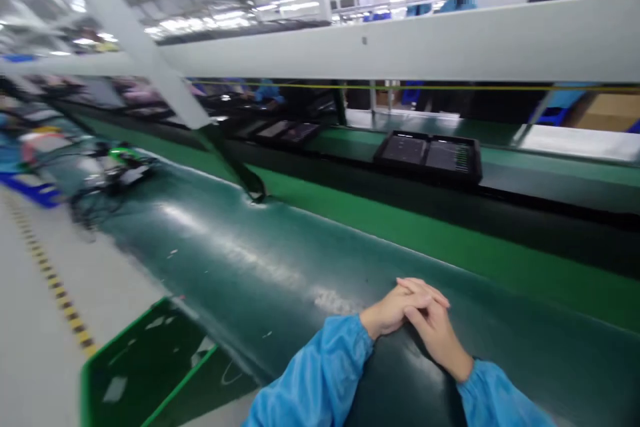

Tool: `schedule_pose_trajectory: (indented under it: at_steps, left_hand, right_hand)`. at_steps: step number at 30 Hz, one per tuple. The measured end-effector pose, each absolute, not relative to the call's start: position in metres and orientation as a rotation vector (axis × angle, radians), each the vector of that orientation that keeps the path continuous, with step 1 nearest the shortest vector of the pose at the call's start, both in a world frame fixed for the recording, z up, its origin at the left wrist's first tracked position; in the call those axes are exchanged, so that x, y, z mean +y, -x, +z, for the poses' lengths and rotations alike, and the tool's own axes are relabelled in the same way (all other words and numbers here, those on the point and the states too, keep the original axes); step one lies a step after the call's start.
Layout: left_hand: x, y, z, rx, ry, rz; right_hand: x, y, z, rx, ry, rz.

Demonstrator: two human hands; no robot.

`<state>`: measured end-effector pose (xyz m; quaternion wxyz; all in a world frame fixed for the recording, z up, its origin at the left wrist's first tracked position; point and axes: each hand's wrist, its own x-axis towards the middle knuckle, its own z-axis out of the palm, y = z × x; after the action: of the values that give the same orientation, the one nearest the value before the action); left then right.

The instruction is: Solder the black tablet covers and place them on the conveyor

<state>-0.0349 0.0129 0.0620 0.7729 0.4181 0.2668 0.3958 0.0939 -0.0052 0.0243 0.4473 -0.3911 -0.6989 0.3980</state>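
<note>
My left hand and my right hand rest one across the other above the green work surface, near its front edge. Their fingers are stretched out and overlap, so part of each hand is covered by the other. Nothing shows in either hand. Blue sleeves with gathered cuffs reach both wrists.
Two-part black trays sit on the raised line behind. A slanted post meets the bench on the left. Tangled cables lie at the far left. A green bin holding scraps stands lower left. People are in the background.
</note>
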Motion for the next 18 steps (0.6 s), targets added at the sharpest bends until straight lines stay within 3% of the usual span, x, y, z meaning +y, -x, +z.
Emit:
schedule_pose_trajectory:
  at_steps: [12,18]
  left_hand:
    - [0.017,0.028,0.018,0.512,-0.99,0.739]
    - [0.028,0.021,-0.009,0.495,-1.038,0.666]
  right_hand:
    - [0.0,-0.112,-0.016,-1.848,1.023,0.882]
    - [0.012,-0.122,-0.024,-1.921,1.018,0.985]
